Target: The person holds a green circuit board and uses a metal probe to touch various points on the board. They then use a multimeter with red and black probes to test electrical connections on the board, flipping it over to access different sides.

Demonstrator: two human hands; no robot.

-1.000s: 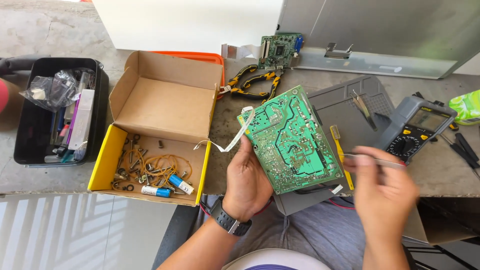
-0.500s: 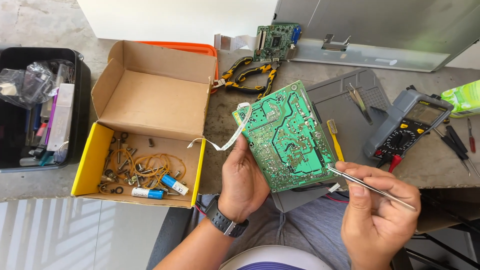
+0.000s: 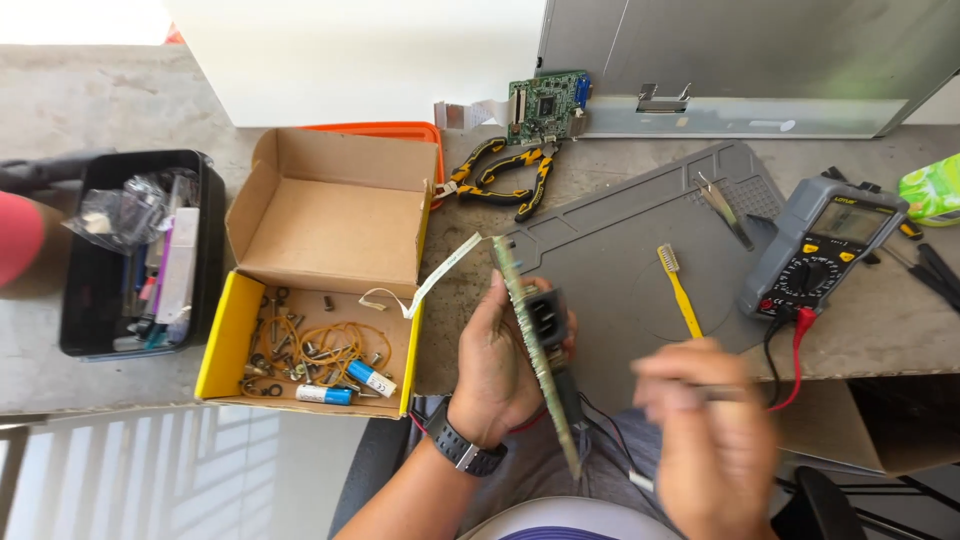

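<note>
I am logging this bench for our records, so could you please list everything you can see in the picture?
circuit board: 1, green, edge-on in the left hand
thin tool: 1, blurred, in the right hand
work mat: 1, grey, centre of the bench
toothbrush: 1, yellow, on the mat
tweezers: 1, metal, mat's far corner
multimeter: 1, grey, right of the mat
pliers: 2, yellow and black, behind the mat
small board: 1, green, far centre
cardboard box: 1, brown and yellow, left of the mat, holding screws and rubber bands
bin: 1, black, far left
left hand: 1, grips the board, black watch on the wrist
right hand: 1, blurred, holds the tool
</note>
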